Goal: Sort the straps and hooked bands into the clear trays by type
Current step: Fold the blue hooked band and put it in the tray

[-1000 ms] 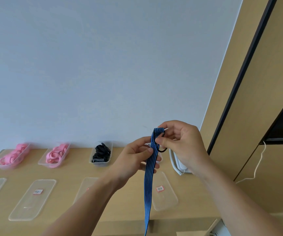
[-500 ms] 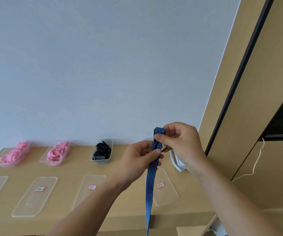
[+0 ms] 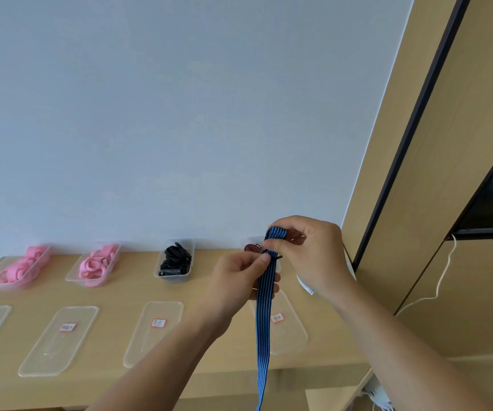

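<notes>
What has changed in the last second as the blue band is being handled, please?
The black hook, a visible loop under the right hand a second ago, has been drawn in; only its tip shows beside the blue striped band. Both hands kept their grip, the left hand pinching just below. The trays stayed put.

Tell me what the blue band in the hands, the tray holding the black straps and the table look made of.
The blue band: woven elastic fabric, probably; fine dark lengthwise stripes, matte, hangs limp. The tray: clear plastic, glossy; the black straps show through its wall. The table: light wood or wood-look laminate, smooth, satin; which cannot be told.
</notes>
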Motion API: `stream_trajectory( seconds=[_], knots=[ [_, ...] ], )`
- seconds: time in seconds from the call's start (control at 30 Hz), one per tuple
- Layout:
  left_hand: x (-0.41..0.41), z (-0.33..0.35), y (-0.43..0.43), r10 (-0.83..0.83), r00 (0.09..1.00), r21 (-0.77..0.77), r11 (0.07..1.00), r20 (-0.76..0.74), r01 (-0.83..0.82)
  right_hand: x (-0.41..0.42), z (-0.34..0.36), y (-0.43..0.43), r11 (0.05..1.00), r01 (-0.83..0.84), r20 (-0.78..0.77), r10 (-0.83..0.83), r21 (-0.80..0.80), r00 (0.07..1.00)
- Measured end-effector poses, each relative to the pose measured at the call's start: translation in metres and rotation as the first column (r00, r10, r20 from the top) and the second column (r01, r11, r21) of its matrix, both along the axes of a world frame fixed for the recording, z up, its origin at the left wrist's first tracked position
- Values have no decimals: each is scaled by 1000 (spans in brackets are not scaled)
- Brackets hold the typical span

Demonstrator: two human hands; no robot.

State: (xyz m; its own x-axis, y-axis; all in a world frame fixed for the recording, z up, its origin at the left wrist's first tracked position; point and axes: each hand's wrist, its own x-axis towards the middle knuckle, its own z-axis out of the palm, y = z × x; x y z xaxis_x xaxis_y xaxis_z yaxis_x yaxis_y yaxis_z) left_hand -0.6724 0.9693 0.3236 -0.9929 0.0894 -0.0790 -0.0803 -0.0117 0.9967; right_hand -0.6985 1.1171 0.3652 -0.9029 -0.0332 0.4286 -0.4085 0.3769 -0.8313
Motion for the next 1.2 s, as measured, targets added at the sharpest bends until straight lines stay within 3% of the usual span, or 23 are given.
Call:
stream_trajectory(
  seconds=[0.1, 0.23, 0.3, 0.43, 0.53, 0.67, 0.73, 0.8, 0.9, 1.07, 1.2],
  knots=[
    [1, -2, 3, 28, 996, -20, 999, 89, -26, 4, -7, -5, 998, 42, -174, -35, 38, 984],
    [-2, 1, -2, -22, 980, 234, 972, 196, -25, 3, -32, -5, 968, 135, -502, -11, 211, 865],
    [-5, 1, -5, -15, 978, 305, 951, 206, -49, 5, -46, -3, 954, 117, -572, 65, 276, 817],
    [-8, 4, -11, -29, 992, 296, 955, 126, -10, 13, -68, -3, 922, 114, -643, 164, 369, 748],
    [-8, 9, -14, -25, 998, 216, 976, 64, 11, 17, -73, -2, 915, 122, -625, 161, 385, 764],
    [-8, 7, -10, -26, 1000, 62, 998, -6, 26, 17, -59, 1, 950, 119, -604, 84, 288, 793],
    [-7, 4, -8, -23, 998, 6, 1000, -50, 23, 15, -48, 2, 956, 115, -442, 16, 268, 897],
    [-6, 4, -7, -31, 996, -18, 999, -79, 29, 12, -37, 4, 960, 0, -192, 56, 280, 980],
    [-5, 3, -9, -74, 994, 7, 997, -83, 75, 7, -25, 9, 960, -161, -13, 169, 228, 986],
    [-3, -5, -12, -155, 987, 109, 983, 41, 150, 12, -23, 10, 987, -143, 75, 137, 76, 988],
    [1, -11, -9, -146, 972, 107, 986, 184, 128, 9, -25, 8, 994, -46, -32, 50, 99, 998]
  ],
)
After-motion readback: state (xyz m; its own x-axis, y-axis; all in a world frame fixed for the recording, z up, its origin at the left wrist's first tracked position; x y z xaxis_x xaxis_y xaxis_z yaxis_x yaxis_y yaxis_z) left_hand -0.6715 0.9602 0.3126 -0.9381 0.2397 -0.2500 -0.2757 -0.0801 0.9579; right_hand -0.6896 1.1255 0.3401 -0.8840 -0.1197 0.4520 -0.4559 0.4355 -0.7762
